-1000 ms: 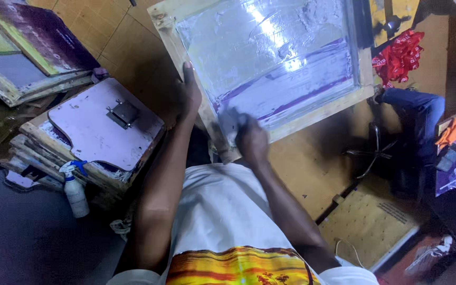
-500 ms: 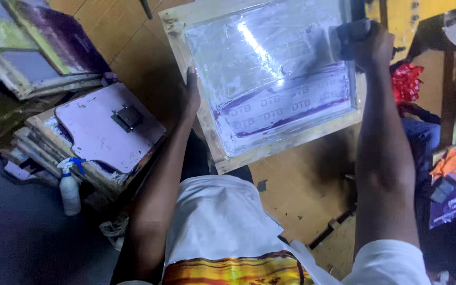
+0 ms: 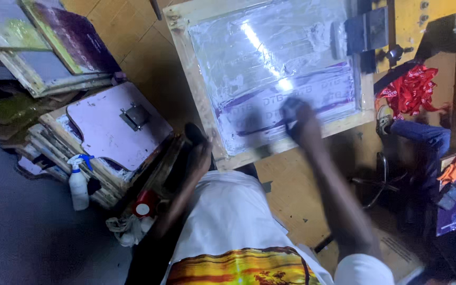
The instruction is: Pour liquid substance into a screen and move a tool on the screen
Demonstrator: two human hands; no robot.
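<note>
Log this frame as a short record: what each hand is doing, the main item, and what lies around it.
left hand: left hand, blurred, at the lower left corner of the frame
right hand: right hand, blurred, on the mesh holding something dark; what it is cannot be told
main item: wooden-framed printing screen with purple-stained mesh
left side: stack of screens, white spray bottle
right side: red cloth, blue jeans leg
support: wooden board

A pale wooden printing frame [image 3: 196, 89] is showing a silvery-white mesh banded with purple, a lilac board [image 3: 106, 129] is lying on stacked frames, a white spray bottle [image 3: 78, 184] is wearing a blue trigger, and red cloth [image 3: 410, 89] is hanging beside yellow metal [image 3: 428, 16].
</note>
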